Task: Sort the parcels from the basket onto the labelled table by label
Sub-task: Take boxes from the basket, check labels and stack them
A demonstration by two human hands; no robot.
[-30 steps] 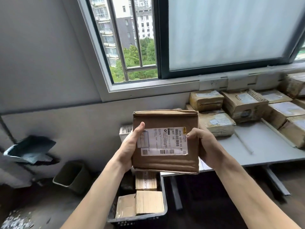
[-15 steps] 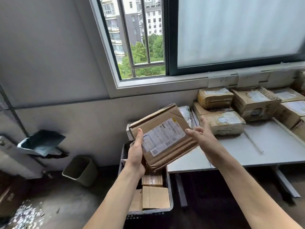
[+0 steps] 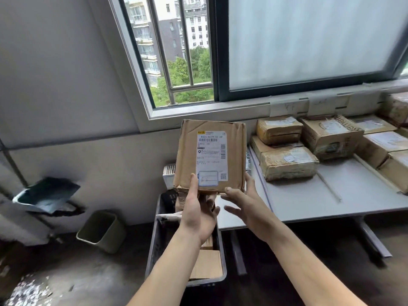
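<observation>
While it stands upright, parcel [image 3: 210, 156]: creased brown cardboard, white label [image 3: 212, 151].
Left grip [image 3: 198, 214]: pinches bottom edge.
Right grip [image 3: 247, 207]: wide, touching corner.

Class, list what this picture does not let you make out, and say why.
Head view:
- Small print on the parcel: too small to read.
- Handwriting on the wall labels above the table: blurred.
- Contents of the basket: mostly hidden by the left hand and forearm.
- Rightmost parcels: cut off by the frame edge.
- Right hand: grip unclear, fingers behind the parcel.

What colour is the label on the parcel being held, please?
The label is white with black print and a blue-outlined box; head view.
</observation>
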